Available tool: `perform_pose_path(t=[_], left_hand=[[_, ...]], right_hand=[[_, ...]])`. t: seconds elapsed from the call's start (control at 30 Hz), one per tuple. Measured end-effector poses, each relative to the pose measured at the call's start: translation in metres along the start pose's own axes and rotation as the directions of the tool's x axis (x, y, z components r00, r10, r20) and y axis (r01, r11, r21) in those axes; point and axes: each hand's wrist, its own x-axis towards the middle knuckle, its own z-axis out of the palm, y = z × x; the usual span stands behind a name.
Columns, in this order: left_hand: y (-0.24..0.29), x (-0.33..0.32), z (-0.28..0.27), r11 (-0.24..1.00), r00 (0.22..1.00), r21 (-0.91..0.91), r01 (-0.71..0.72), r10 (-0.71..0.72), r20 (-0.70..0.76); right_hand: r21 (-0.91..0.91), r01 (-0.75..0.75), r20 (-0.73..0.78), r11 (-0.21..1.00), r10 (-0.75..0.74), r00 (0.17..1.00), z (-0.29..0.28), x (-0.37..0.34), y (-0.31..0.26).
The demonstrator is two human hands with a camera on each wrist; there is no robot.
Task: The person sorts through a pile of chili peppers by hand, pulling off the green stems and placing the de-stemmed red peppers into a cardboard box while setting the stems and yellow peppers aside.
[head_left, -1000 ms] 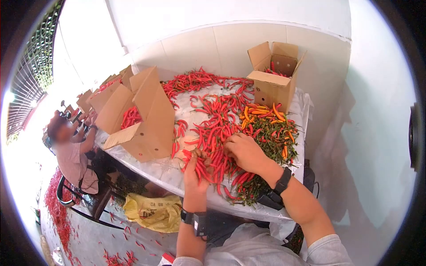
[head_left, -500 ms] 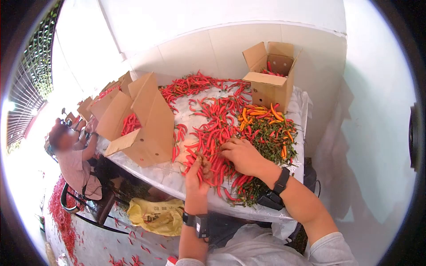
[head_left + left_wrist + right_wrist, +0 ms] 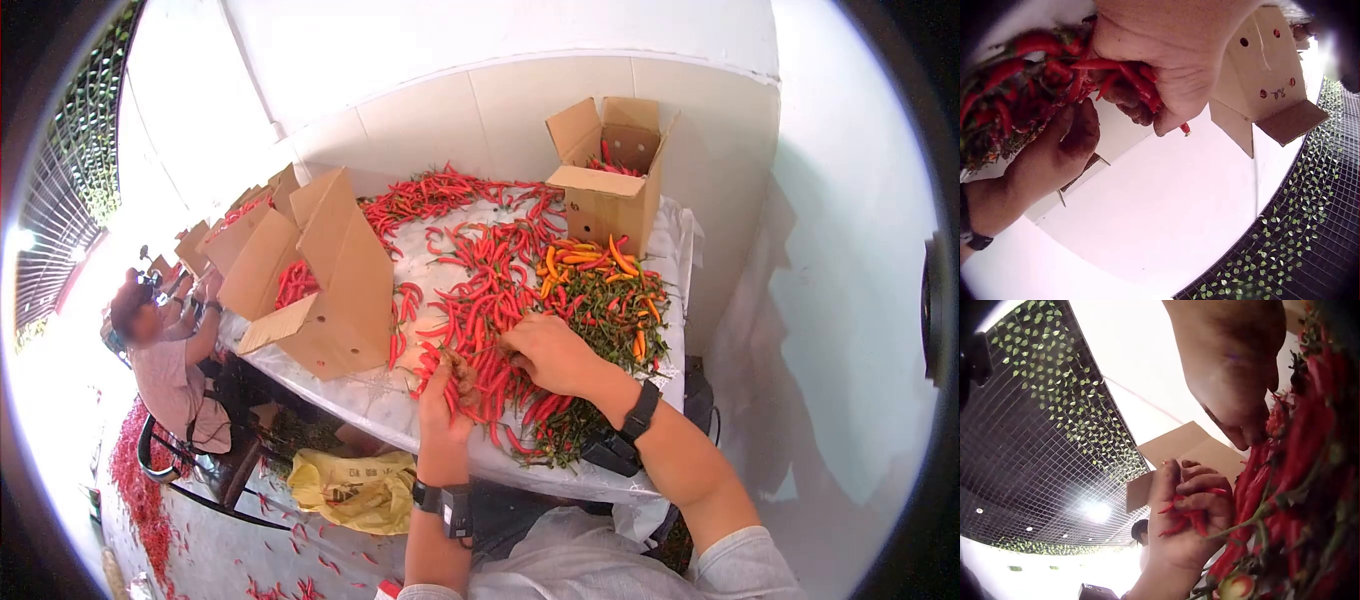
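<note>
Bare left hand [image 3: 446, 398] grips slim red chillies [image 3: 1198, 522] over a chilli-strewn table

Nearest, a black strap with a boxy black device [image 3: 456, 512] circles the left wrist, and a black wristband [image 3: 638, 408] circles the right. The left hand's fingers curl round several of the chillies, which lie against its palm with some ends poking out. Just beside it, the bare right hand [image 3: 556, 352] bends its fingers down to the red chillies; whether it pinches one cannot be told.

Both hands are at the near part of a loose heap of glossy red chillies [image 3: 487, 300], spread on a table with a whitish cover [image 3: 390, 408]. To the right, touching this heap, lies a tangle of green-stalked chillies [image 3: 612, 322], with orange chillies [image 3: 580, 254] along its far edge.

Left of the heap stands a brown cardboard box with raised flaps [image 3: 345, 325], red chillies inside. Beyond the orange ones, another open brown cardboard box [image 3: 606, 212] also holds red chillies. A long bank of red chillies [image 3: 430, 192] lies near the cream wall [image 3: 550, 95].

Below the table's left side is a crumpled yellow sack [image 3: 350, 490]; farther left, a person in a pale pinkish shirt [image 3: 172, 372] sits on a dark chair.
</note>
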Motion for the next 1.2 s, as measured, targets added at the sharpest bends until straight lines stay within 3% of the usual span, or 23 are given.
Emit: perform_pose_path(t=[0.13,0.23,0.37,0.67,0.77,0.87,0.93,0.97,1.07,1.2], left_hand=[[-0.001,0.0,0.002,0.998,1.0,0.056,-0.013,0.014,-0.026],[-0.005,-0.001,0.009,0.97,0.983,0.239,-0.046,0.086,-0.16],[-0.009,-0.002,0.012,0.923,0.984,0.365,-0.12,0.16,-0.081],[-0.01,-0.008,0.019,0.89,0.988,0.436,-0.134,0.156,-0.014],[-0.012,-0.008,0.02,0.884,0.98,0.437,-0.167,0.196,-0.022],[-0.007,-0.009,0.005,0.903,0.957,0.361,-0.234,0.279,-0.079],[0.001,-0.019,-0.001,0.911,0.914,0.279,-0.305,0.362,-0.185],[0.015,-0.028,-0.01,0.874,0.864,0.298,-0.384,0.454,-0.216],[0.058,-0.047,-0.043,0.774,0.718,0.275,-0.571,0.633,-0.289],[0.095,-0.063,-0.091,0.717,0.511,0.257,-0.648,0.66,-0.55]], right_hand=[[0.269,-0.107,-0.065,0.957,0.129,0.989,-0.012,0.005,-0.011],[0.489,-0.181,-0.078,0.853,0.25,0.965,-0.014,0.008,-0.018],[0.624,-0.196,-0.083,0.757,0.313,0.946,-0.019,0.01,-0.027],[0.546,-0.091,-0.275,0.833,0.281,0.92,-0.017,0.009,-0.026],[0.525,-0.1,-0.297,0.845,0.292,0.909,-0.019,0.01,-0.03],[0.569,-0.168,-0.301,0.805,0.394,0.868,-0.014,0.011,-0.035],[0.226,-0.084,-0.257,0.97,0.143,0.956,-0.007,0.009,-0.018],[0.055,-0.021,-0.194,0.998,0.031,0.98,0.003,0.007,-0.01],[-0.082,0.041,0.075,0.996,-0.035,0.997,0.016,0.005,0.001],[-0.276,0.061,0.064,0.959,-0.045,0.997,0.018,0.002,-0.01]])
